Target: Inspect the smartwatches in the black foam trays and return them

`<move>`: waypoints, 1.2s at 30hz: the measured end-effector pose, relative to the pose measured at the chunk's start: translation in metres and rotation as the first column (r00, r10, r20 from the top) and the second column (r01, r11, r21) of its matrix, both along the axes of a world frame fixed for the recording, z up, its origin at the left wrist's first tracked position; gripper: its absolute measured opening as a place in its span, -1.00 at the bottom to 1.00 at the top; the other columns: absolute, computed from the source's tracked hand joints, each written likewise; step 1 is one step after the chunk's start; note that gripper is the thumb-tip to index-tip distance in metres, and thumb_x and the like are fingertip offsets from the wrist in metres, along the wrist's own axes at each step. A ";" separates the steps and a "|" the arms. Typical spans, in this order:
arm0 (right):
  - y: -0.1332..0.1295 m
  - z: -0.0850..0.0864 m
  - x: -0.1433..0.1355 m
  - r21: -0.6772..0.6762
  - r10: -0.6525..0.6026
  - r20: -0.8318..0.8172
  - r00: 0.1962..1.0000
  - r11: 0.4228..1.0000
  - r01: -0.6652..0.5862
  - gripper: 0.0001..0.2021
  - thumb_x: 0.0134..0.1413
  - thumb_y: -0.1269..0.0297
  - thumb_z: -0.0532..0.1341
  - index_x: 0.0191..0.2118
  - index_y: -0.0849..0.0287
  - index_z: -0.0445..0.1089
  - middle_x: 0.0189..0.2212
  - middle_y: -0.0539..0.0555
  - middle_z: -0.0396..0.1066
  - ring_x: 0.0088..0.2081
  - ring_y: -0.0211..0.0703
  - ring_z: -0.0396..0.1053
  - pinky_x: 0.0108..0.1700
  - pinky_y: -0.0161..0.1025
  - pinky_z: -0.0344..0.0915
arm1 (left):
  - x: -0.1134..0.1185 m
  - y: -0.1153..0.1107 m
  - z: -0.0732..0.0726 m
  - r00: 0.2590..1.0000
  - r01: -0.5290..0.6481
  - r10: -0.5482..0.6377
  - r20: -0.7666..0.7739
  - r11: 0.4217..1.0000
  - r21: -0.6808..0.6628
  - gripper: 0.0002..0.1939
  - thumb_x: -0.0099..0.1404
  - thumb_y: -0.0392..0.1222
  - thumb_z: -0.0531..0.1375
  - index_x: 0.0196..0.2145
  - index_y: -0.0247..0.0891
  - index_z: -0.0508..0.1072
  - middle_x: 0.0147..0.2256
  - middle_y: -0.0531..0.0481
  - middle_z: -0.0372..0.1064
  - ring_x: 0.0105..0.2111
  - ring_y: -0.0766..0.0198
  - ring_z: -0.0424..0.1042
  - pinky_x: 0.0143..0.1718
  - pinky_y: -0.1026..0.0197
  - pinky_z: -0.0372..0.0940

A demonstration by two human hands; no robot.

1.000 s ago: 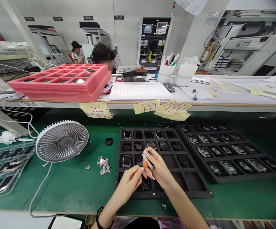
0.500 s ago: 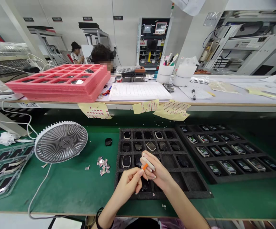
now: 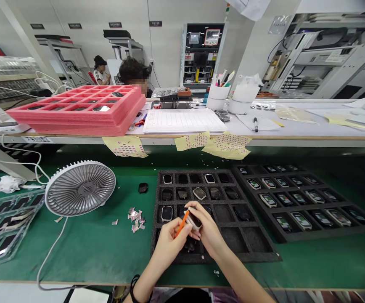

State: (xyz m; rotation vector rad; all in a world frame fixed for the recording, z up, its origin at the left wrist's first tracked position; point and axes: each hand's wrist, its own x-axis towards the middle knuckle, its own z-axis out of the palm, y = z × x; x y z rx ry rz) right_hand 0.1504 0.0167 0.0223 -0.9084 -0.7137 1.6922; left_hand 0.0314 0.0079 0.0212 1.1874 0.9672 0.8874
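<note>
My left hand [image 3: 170,240] is closed around a thin orange stick [image 3: 181,224], which points up and slightly right. In my right hand [image 3: 210,233] is a smartwatch body [image 3: 195,220] with a dark screen and light frame, held tilted. The stick lies close beside the watch; whether its tip touches is unclear. Both hands are above a black foam tray [image 3: 212,258], whose compartments hold several watch bodies, such as a silver-framed watch [image 3: 167,213]. My hands hide part of the tray's lower rows.
Left stand a fan [image 3: 80,188] and a clear tray [image 3: 10,223] of dark parts. Small pinkish pieces [image 3: 136,216] and a black watch body [image 3: 143,187] lie on the green mat. A second foam tray [image 3: 296,202] is right. Pink foam trays [image 3: 78,122] occupy the shelf.
The orange stick has swung from mostly hidden near the fingertips to upright in my left hand. The watch has turned so its dark screen shows, and both hands have shifted slightly.
</note>
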 end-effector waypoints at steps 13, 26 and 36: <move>0.007 -0.039 0.107 0.358 -0.350 0.921 0.174 0.934 -0.017 -0.77 0.24 0.09 0.00 -0.21 0.07 0.31 -0.36 0.08 0.39 -0.34 -0.04 0.37 -0.33 -0.17 0.27 | -0.100 0.015 -0.019 0.758 -0.233 0.320 -0.569 0.947 0.222 -0.55 0.18 0.24 0.06 -0.54 -0.22 0.31 -0.68 0.11 0.15 -0.63 0.31 0.16 -0.55 0.29 0.08; 0.001 -0.060 0.169 0.391 -0.386 0.806 -0.449 0.916 -0.085 -0.74 0.21 0.15 -0.03 -0.26 0.18 0.31 -0.46 0.21 0.37 -0.32 0.16 0.33 -0.32 -0.05 0.26 | -0.117 0.019 -0.023 0.376 -0.271 0.372 -0.849 0.920 0.283 -0.68 0.31 0.04 -0.03 -0.23 -0.22 0.37 -0.50 -0.10 0.49 -0.45 -0.01 0.50 -0.48 0.23 0.21; 0.009 -0.058 0.187 0.326 -0.333 0.924 0.187 0.943 0.067 -0.61 -0.03 -0.11 0.19 -0.27 0.14 0.38 -0.59 -0.03 0.23 -0.54 -0.15 0.23 -0.44 -0.20 0.19 | -0.070 0.012 -0.008 0.783 -0.098 0.224 -0.580 0.966 0.241 -0.59 0.36 0.11 -0.13 -0.25 -0.22 0.35 -0.62 0.12 0.16 -0.59 0.24 0.25 -0.50 0.28 0.07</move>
